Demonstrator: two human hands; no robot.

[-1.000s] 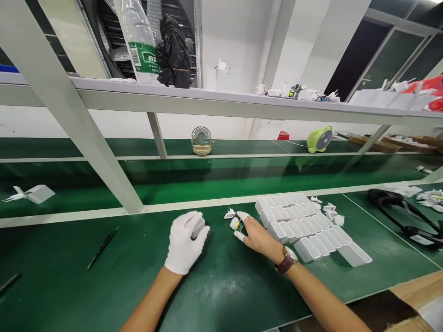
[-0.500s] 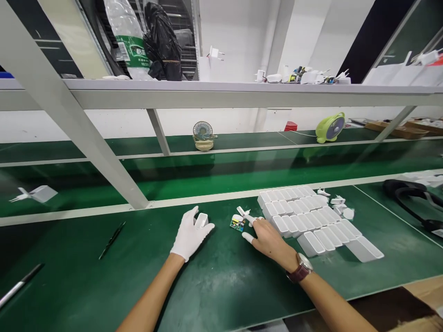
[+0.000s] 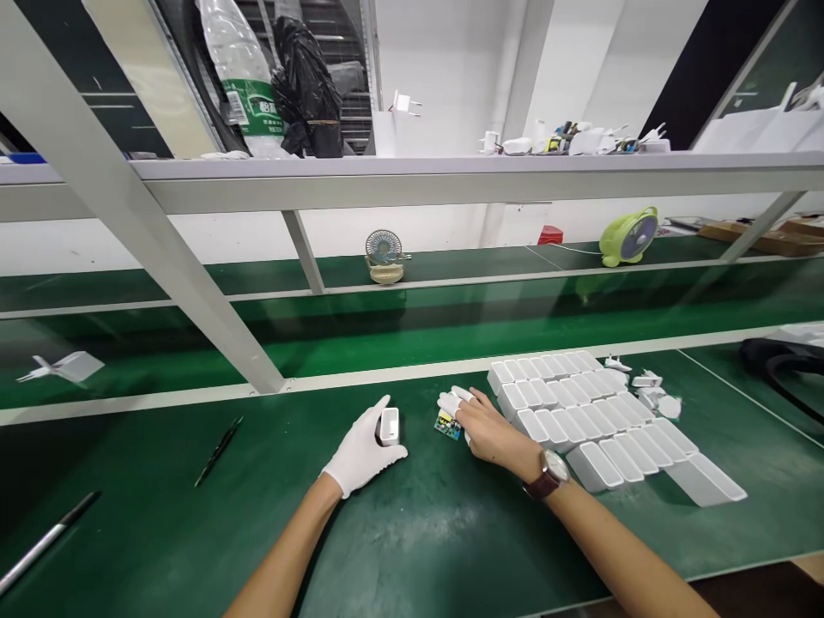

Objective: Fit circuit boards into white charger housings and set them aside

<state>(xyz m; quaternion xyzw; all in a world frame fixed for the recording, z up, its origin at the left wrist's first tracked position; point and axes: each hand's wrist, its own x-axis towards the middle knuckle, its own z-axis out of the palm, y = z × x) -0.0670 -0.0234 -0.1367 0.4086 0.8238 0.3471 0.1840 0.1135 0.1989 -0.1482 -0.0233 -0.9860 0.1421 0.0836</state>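
View from a head-worn cam: two hands over a green desk (image 3: pixel 412 549), a small electronics job in progress.

Step in hand, as far as I can judge: getting hold of the circuit board (image 3: pixel 446 427) w/ the R hand (image 3: pixel 494 431) while the L hand (image 3: pixel 360 457) minds a small white case (image 3: pixel 390 427). The next move seems to call for a light pinch on the board's edges, clear of its small parts, & a steady case.

Where the pieces are: the board lies on the desk, colourful side partly showing, directly under the R fingertips, which wear white covers. That grip is curled over it; can't tell if it's pinching or only touching, as the fingers hide most of it. The case stands btwn the L thumb & forefinger, open top up. The L hand wears a white glove; its grip is spread wide, thumb & forefinger apart. Contact w/ the rest of the fingers is hidden. Case & board are apart, w/ bare desk btwn them.

Also here: rows of white cases (image 3: pixel 583 403) just beyond the R wrist, which has a watch (image 3: pixel 554 468); loose white plug parts (image 3: pixel 653 395) beside them; a dark pen (image 3: pixel 219 451) left of the L hand.
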